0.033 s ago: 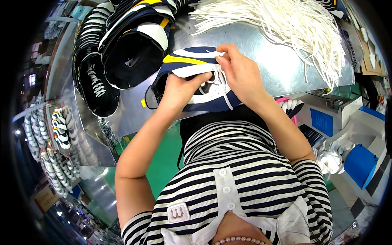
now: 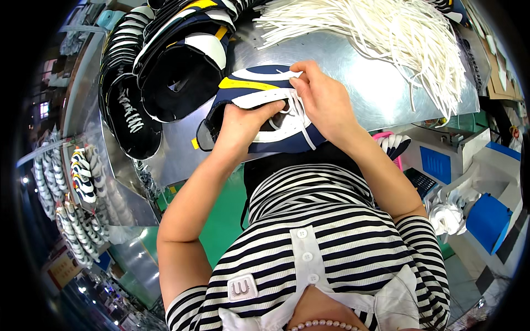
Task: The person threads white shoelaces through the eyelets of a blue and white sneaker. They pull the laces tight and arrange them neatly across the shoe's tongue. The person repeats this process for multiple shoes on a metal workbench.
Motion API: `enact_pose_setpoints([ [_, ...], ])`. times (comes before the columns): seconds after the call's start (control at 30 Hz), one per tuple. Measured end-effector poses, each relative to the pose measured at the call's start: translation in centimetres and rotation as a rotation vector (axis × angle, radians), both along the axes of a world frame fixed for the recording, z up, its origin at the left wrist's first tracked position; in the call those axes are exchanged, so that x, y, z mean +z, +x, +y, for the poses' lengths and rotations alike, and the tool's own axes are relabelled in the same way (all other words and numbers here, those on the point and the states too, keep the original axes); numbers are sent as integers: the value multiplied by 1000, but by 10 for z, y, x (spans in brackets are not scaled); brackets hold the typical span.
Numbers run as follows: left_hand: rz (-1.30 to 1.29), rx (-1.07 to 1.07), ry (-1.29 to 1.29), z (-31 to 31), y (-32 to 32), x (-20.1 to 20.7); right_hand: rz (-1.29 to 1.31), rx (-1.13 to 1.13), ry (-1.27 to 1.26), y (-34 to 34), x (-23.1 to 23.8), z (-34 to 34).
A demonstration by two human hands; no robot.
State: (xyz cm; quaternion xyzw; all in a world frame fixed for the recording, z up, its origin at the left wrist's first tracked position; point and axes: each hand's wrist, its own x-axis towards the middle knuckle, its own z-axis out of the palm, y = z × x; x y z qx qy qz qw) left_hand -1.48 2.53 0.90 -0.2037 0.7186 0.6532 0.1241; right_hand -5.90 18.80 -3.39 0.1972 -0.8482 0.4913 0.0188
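A shoe upper [image 2: 259,75] in navy, white and yellow lies on its side at the table's near edge, its collar opening toward the left. My left hand [image 2: 243,124] grips it, the thumb reaching into the throat and the other fingers hidden inside or beneath. A white shoelace [image 2: 307,132] runs through some eyelets, one end hanging loose toward me. At the far side of the upper, my right hand [image 2: 328,102] is closed, thumb and index finger pinched where a thin white lace tip shows.
Stacked shoe uppers [image 2: 179,83] stand at the left of the metal table [image 2: 381,83]. A heap of white laces [image 2: 386,33] covers its far right. To the right are a calculator [image 2: 420,182] and a blue bin [image 2: 488,223]. More uppers [image 2: 83,176] hang at the left.
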Motion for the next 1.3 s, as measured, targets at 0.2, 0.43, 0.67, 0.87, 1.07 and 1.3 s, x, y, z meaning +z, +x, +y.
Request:
enact_pose_setpoints([
  [0.2, 24, 11, -52, 8, -4, -5, 9, 10, 48, 2, -2, 0],
  [0.43, -111, -202, 291, -14, 18, 24, 18, -71, 131, 0, -6, -6],
  [0.67, 788, 209, 1288, -100, 102, 183, 5, -136, 119, 1, -7, -6],
  [0.87, 758, -428, -883, 1, 66, 39, 42, -118, -44, -1, -10, -2],
  [1.07, 655, -201, -793, 15, 60, -5, -189, 18, -390, 31, 15, 31],
  [1.3, 413, -252, -836, 8, 54, -1, -343, 160, -231, 78, 11, 43],
])
